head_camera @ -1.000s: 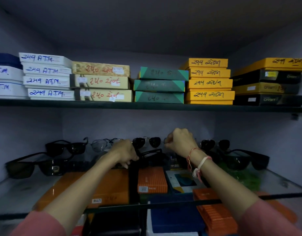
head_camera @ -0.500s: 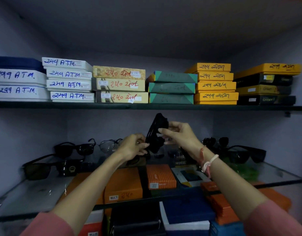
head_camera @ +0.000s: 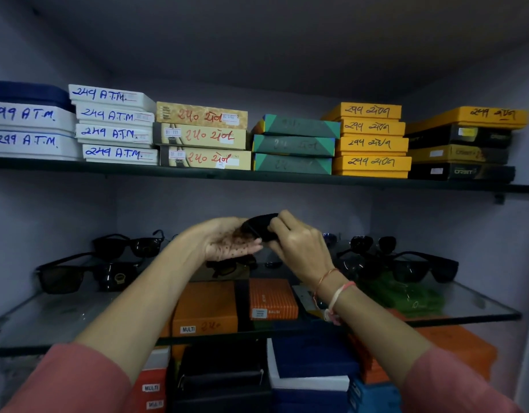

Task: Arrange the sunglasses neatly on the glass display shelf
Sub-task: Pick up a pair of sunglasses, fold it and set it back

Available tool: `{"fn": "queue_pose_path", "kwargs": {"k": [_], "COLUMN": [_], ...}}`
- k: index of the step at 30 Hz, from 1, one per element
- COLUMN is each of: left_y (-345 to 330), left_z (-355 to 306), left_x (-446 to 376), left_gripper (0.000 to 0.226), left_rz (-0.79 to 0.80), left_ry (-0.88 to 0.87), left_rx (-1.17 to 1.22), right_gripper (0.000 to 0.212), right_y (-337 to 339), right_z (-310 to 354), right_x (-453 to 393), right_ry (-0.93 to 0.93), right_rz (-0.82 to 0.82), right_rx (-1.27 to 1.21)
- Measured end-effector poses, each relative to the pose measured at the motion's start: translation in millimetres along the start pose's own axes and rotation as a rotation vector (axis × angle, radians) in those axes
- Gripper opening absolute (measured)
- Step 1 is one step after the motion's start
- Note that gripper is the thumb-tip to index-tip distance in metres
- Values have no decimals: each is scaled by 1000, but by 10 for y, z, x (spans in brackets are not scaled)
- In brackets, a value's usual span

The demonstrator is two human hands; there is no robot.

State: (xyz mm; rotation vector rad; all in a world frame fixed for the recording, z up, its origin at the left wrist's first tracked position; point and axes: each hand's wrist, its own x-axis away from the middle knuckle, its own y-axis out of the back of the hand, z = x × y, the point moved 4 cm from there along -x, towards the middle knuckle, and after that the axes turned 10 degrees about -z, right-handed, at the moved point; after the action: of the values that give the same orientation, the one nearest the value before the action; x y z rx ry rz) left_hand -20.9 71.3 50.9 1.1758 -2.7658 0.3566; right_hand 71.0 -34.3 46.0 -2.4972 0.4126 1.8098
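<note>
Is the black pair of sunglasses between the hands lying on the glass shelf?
No, the right hand grips the black sunglasses against the left hand, in the air above the glass shelf.

We counted four white boxes [head_camera: 115, 133] in one stack, three beige boxes [head_camera: 203, 137], three green boxes [head_camera: 294, 144] and four yellow boxes [head_camera: 372, 143]. Two shelf sunglasses [head_camera: 63, 278] lay at the left of the glass shelf [head_camera: 48, 320]. One held pair [head_camera: 261, 226] sat between two hands, the left hand [head_camera: 227, 241] and the right hand [head_camera: 302, 248].

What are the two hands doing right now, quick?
Left hand: open, palm up, touching the black sunglasses.
Right hand: closed, pinching the black sunglasses.
</note>
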Motion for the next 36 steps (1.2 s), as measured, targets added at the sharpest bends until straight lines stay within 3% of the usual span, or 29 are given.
{"fn": "queue_pose_path", "kwargs": {"k": [2, 5, 7, 11, 14, 19, 21, 25, 28, 31, 36], "left_y": [19, 57, 92, 83, 25, 75, 82, 63, 105, 155, 138], "left_z": [22, 23, -21, -122, -177, -207, -212, -215, -196, -173, -174], "left_x": [2, -64, -94, -123, -118, -166, -200, -214, -257, -277, -383], "left_gripper": [21, 19, 24, 24, 25, 24, 20, 21, 22, 25, 27], "left_rz": [1, -65, -133, -167, -227, -341, -369, -459, -656, -819, -688], "left_ry": [-9, -128, -240, -448, -604, -672, -698, -725, -737, -695, -558], "left_rx": [-57, -326, -565, -969, -1151, -1056, -1047, -992, -1083, -1121, -1088], "right_gripper": [25, 30, 41, 33, 30, 22, 21, 13, 9, 19, 27], "right_y": [-8, -6, 3, -38, -122, -96, -94, -120, -150, -135, -173], "right_z": [-41, -186, -354, -712, -816, -822, -821, -859, -869, -923, -1004], "right_x": [28, 15, 7, 3, 13, 47, 61, 35, 32, 31, 58], "right_ry": [71, 94, -57, -508, -643, -682, -675, -661, -668, -707, -792], "right_rz": [39, 224, 318, 222, 416, 702, 747, 688, 678, 633, 611], "right_rx": [-44, -180, -279, -394, -382, -497, -488, -396, -345, -239, -204]}}
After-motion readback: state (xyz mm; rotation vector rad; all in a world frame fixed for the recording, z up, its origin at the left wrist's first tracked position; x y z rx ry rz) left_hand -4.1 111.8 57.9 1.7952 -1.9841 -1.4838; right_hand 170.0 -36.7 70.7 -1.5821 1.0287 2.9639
